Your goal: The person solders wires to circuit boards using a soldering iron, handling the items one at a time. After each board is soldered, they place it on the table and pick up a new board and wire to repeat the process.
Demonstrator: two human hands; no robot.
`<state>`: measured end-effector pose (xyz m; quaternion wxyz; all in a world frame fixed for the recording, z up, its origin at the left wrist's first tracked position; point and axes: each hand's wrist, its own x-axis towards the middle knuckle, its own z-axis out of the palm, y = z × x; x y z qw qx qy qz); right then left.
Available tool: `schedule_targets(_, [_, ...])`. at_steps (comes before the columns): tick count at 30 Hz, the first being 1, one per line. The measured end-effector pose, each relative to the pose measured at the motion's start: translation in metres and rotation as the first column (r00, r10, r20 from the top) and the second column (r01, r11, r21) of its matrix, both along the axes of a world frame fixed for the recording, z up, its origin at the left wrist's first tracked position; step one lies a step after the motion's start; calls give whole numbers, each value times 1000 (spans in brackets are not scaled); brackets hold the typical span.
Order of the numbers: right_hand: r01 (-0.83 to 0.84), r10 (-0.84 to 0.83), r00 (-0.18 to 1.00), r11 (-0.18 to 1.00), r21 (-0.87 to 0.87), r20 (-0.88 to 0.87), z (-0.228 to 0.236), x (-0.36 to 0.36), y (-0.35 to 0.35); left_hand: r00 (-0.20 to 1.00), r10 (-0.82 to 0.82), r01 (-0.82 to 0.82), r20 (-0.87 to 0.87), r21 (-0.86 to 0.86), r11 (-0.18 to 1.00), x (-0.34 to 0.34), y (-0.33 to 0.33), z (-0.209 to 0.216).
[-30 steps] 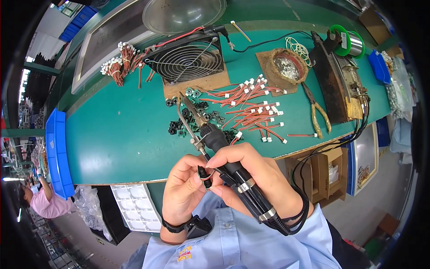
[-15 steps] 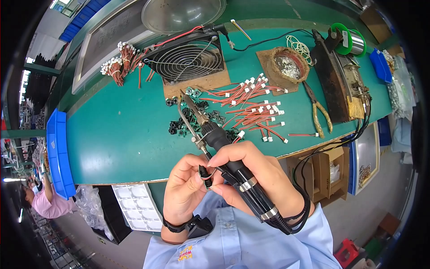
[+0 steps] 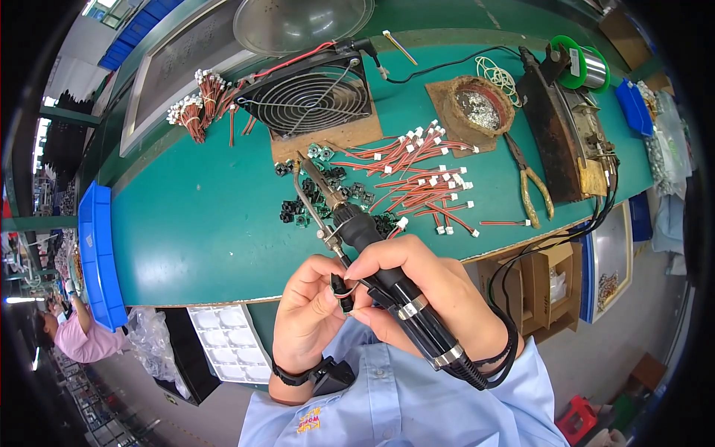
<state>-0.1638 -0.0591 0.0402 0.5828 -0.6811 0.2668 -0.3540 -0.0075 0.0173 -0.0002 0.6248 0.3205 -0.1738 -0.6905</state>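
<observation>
My left hand (image 3: 302, 316) pinches a small black component (image 3: 340, 287) with short wires between thumb and fingers, just past the table's near edge. My right hand (image 3: 454, 302) is wrapped round a black soldering iron (image 3: 361, 229) with a thin metal solder-feed tube (image 3: 309, 201) along it. Its thumb and fingertips also reach the component, so both hands meet there. The iron's tip points up and away, over a pile of small black and green components (image 3: 316, 197). Beside that pile lie many red and black wire leads (image 3: 424, 197) with white connectors.
A fan with a wire guard (image 3: 309, 100) stands at the back, with bundled leads (image 3: 212, 93) to its left. On the right are a round pot of solder scraps (image 3: 477, 108), pliers (image 3: 532, 182), a solder spool (image 3: 592, 68) and a dark metal box (image 3: 551, 134). A blue bin (image 3: 100, 257) sits far left.
</observation>
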Motion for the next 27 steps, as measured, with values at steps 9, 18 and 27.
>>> schedule_targets(9, [-12,12,1000,1000,-2,-8,0,-1,-2,1000,7,-7,29,12,1000,-2,-1,2])
schedule_targets(18, [29,-29,999,1000,7,24,-1,0,-1,997,22,-21,68,-17,1000,-2,-2,1])
schedule_targets(27, [-15,15,1000,999,38,9,1,-2,-3,998,11,-11,68,10,1000,-3,-3,3])
